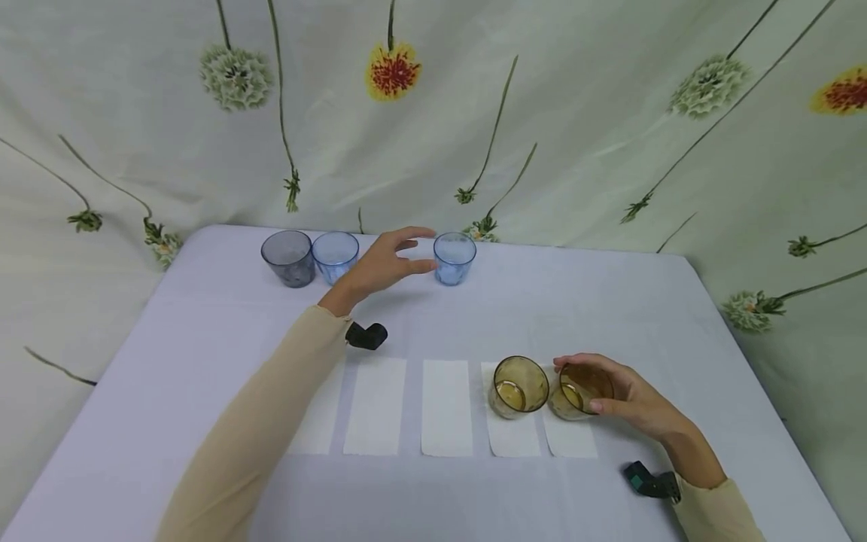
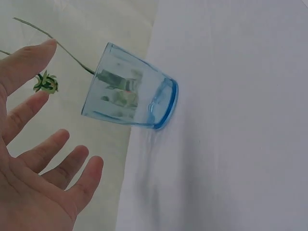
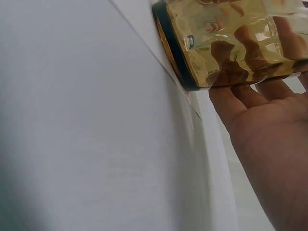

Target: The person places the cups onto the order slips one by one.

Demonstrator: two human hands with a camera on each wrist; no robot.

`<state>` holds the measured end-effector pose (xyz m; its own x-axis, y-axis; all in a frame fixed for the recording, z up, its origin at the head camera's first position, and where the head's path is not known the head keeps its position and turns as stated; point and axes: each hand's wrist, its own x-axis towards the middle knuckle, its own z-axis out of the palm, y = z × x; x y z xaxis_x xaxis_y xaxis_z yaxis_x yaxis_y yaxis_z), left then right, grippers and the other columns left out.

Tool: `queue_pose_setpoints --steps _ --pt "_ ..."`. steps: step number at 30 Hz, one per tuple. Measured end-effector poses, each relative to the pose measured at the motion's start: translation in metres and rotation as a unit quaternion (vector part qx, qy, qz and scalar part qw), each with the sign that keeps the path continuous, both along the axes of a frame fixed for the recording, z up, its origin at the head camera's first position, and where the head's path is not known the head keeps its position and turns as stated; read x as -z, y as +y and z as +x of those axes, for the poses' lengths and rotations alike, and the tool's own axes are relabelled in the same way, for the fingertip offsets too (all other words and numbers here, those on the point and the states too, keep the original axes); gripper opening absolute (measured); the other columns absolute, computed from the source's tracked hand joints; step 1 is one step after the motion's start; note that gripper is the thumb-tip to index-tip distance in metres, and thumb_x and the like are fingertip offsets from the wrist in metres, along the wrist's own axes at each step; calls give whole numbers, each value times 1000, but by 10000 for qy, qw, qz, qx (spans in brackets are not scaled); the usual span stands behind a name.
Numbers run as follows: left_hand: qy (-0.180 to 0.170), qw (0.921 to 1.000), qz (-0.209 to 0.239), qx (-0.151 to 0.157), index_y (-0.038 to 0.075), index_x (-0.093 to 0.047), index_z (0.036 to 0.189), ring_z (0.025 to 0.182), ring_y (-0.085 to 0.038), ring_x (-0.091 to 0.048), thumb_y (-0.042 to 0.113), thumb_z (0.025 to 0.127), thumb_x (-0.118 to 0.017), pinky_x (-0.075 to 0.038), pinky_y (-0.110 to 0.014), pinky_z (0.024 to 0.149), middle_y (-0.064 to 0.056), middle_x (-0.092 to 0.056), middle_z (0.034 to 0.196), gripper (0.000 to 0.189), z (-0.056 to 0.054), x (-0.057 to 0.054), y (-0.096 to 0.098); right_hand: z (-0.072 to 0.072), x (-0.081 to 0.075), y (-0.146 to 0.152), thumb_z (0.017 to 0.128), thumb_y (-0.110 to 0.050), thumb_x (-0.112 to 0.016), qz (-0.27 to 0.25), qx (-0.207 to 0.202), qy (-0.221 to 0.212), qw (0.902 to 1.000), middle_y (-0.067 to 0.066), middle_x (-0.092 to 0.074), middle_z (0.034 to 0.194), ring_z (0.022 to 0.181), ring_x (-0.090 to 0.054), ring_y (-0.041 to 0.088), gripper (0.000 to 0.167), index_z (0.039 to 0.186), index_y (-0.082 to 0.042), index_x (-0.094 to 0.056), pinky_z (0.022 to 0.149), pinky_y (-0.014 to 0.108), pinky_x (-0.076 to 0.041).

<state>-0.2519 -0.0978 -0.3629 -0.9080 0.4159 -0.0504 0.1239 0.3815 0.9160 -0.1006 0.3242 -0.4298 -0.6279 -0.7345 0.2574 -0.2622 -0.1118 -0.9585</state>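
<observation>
My left hand (image 1: 382, 263) reaches toward a light blue glass (image 1: 454, 260) near the table's back edge, thumb and fingers spread. In the left wrist view a gap shows between the fingers and that blue glass (image 2: 130, 89). My right hand (image 1: 630, 395) holds an amber glass (image 1: 576, 395) by its sides, fingers behind and thumb in front. The right wrist view shows the fingers through the wall of the amber glass (image 3: 231, 43), its base close over a white strip. Just left of it, a second amber glass (image 1: 515, 388) stands on another white strip (image 1: 515, 440).
A grey glass (image 1: 289, 260) and another blue glass (image 1: 332, 256) stand side by side at the back left, the blue one partly behind my left hand. More white strips (image 1: 447, 410) lie in a row on the white-covered table (image 1: 433, 497). A flowered cloth (image 1: 576, 150) hangs behind.
</observation>
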Motion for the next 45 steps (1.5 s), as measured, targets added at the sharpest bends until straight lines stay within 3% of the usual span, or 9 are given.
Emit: queue_pose_setpoints --steps 7,15,24,32,45 --pt "-321 9983 475 -137 24 -52 146 150 -27 -28 32 89 -77 -39 -54 111 6 -30 162 63 -10 8 19 -1 -2 2 89 26 -46 40 26 63 10000 25 -37 155 147 -37 23 61 147 16 -28 118 25 -31" --pt "-505 9924 1064 -361 22 -50 147 151 -29 -27 28 90 -77 -37 -51 114 7 -30 162 63 -20 25 26 -3 -2 -1 89 26 -46 43 30 27 10000 25 -38 154 146 -39 23 62 147 15 -29 118 25 -31" --pt "-785 9809 1760 -250 21 -40 154 152 -28 -26 18 92 -75 -32 -46 118 5 -29 163 71 -25 40 30 -3 1 -1 89 25 -47 6 38 27 10000 26 -39 154 146 -38 23 62 147 15 -29 118 25 -31" --pt "-917 9781 1865 -69 21 -38 154 154 -26 -21 14 92 -74 -29 -47 120 6 -24 165 72 -28 46 35 -3 3 1 91 23 -47 -108 -69 11 9999 28 -35 155 147 -36 26 60 148 15 -27 119 27 -30" --pt "-932 9740 2066 12 16 -35 156 153 -24 -25 7 94 -70 -31 -49 118 -9 -29 164 72 -27 50 43 -3 3 2 90 24 -46 -104 -47 29 9999 28 -36 154 146 -37 26 61 148 15 -27 119 27 -30"
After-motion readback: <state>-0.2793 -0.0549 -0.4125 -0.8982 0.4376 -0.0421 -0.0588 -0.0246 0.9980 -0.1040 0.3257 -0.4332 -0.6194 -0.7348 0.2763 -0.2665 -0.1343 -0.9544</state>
